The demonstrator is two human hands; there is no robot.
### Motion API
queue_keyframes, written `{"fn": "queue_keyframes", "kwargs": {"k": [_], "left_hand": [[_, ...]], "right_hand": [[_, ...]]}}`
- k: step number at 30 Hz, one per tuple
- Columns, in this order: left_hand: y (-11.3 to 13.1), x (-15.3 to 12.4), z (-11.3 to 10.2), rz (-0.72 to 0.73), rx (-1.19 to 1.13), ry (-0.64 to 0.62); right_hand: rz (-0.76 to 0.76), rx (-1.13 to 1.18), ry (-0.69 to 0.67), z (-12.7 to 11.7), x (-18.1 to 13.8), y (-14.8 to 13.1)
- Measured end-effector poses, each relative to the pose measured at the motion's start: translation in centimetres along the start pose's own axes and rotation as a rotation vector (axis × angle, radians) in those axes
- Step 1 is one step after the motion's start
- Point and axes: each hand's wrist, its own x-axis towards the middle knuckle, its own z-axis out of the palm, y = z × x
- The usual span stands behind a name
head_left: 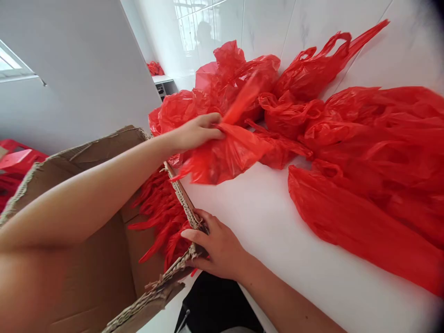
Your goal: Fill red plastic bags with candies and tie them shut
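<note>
My left hand [199, 132] reaches across the cardboard box and is closed on a red plastic bag [231, 155], which is partly smeared by motion. The bag hangs over the white surface, just beyond the box's edge. My right hand [222, 245] grips the near corner of the cardboard box [100, 273], thumb on the inner side and fingers around the ragged rim. Inside the box, bunched red plastic bags [161, 217] lie along the wall closest to the white surface, their narrow ends pointing inward.
Crumpled red bags [239, 83] are heaped against the tiled wall [267, 27]. More red bags [374, 185] spread over the right side of the white tabletop [274, 240]. Red items [21, 162] lie left of the box. Dark cloth [217, 305] shows below my right hand.
</note>
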Motion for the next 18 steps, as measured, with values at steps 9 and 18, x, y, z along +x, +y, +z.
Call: {"fn": "queue_keyframes", "kwargs": {"k": [9,18], "left_hand": [[-6.3,-16.3,-6.5,-0.811,-0.62,-0.171],[-18.1,-20.5,9.5,-0.97,-0.764,-0.526]], "right_hand": [[-0.013,0.031,0.027,0.2,-0.1,-0.2],[-0.007,0.026,-0.005,0.1,0.0,-0.3]]}}
